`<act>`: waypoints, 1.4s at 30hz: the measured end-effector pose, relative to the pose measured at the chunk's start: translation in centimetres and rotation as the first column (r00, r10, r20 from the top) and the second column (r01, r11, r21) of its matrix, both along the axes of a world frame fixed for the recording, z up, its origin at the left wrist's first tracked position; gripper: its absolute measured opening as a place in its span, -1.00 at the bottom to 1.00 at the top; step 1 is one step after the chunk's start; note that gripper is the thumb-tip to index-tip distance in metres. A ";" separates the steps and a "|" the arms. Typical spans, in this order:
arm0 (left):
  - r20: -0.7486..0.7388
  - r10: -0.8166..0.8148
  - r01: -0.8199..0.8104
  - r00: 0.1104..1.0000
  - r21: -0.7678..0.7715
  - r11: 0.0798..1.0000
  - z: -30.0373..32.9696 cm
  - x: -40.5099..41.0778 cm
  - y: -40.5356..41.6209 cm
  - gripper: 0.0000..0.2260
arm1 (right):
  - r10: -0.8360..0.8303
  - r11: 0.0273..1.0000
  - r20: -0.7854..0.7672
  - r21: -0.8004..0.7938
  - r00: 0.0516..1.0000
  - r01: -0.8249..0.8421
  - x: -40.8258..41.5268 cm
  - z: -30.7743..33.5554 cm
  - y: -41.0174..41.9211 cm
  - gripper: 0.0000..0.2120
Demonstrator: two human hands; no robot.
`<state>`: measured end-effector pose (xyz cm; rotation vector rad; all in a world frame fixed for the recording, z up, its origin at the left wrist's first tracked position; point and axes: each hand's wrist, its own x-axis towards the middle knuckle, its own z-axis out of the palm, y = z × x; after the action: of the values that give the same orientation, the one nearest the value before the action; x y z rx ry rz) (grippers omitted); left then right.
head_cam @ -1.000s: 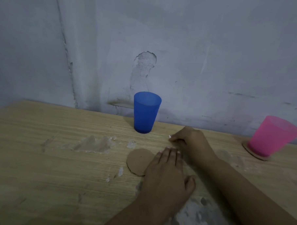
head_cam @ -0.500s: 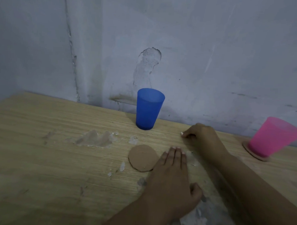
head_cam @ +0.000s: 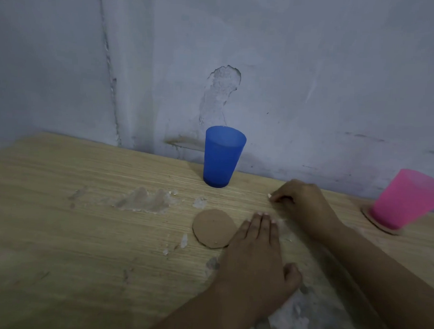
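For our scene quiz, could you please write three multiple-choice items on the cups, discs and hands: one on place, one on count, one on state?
1. Where does the pink cup stand? A) on a disc B) inside another cup C) in a hand
2. How many cups are there? A) one B) two C) four
3. How does the left hand lie? A) flat, fingers straight B) in a fist C) round a cup
Answers: 1 A, a cardboard rim shows under its base; 2 B, only the pink cup and the blue cup show; 3 A, it rests palm down on the table beside the other disc.
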<state>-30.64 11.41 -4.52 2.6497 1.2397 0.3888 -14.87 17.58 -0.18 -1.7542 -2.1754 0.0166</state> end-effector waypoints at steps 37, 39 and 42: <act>-0.035 0.114 -0.114 0.993 0.005 0.993 -0.2 0.1 0.0 -0.25 | -0.086 0.996 -0.122 0.024 0.989 0.090 -3.4 -0.6 5.7 -0.75; -0.045 0.118 -0.118 0.992 0.007 0.993 -0.2 0.1 0.0 -0.24 | -0.046 0.998 -0.138 0.024 0.989 0.050 -4.3 -0.9 5.5 -0.75; -0.048 0.120 -0.119 0.992 0.012 0.993 -0.2 0.1 0.1 -0.24 | 0.049 0.999 -0.144 0.031 0.988 -0.045 -4.5 -0.8 4.2 -0.83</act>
<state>-30.55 11.54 -4.75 2.6150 1.4192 0.3514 -19.32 21.75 -1.00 -1.6335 -2.1016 0.1213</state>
